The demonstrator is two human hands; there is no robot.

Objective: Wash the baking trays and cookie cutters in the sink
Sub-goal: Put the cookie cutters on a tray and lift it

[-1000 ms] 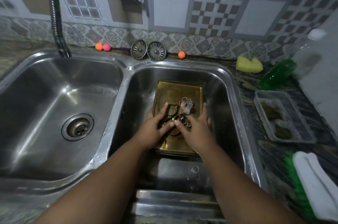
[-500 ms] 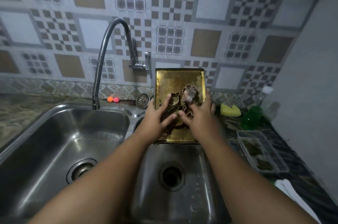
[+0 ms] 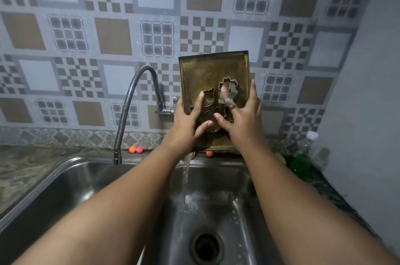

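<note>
A brass-coloured baking tray (image 3: 207, 69) is held nearly upright above the right sink basin (image 3: 218, 204), its inside facing me. My left hand (image 3: 187, 124) grips its left edge and my right hand (image 3: 242, 117) its right edge. The fingers of both hands press several metal cookie cutters (image 3: 227, 91) flat against the tray's face. Water (image 3: 186, 176) pours from the tray's lower left corner into the basin, near the open drain (image 3: 206, 247).
A flexible steel tap (image 3: 129, 104) arches over the left basin (image 3: 71, 186). Small orange and pink balls (image 3: 135, 149) lie on the back ledge. A green bottle (image 3: 300, 163) and a clear bottle (image 3: 309, 141) stand on the right counter by the wall.
Both hands lifted the tray with the cutters out of the right basin and tilted it upright. Water now drains off its lower corner.
</note>
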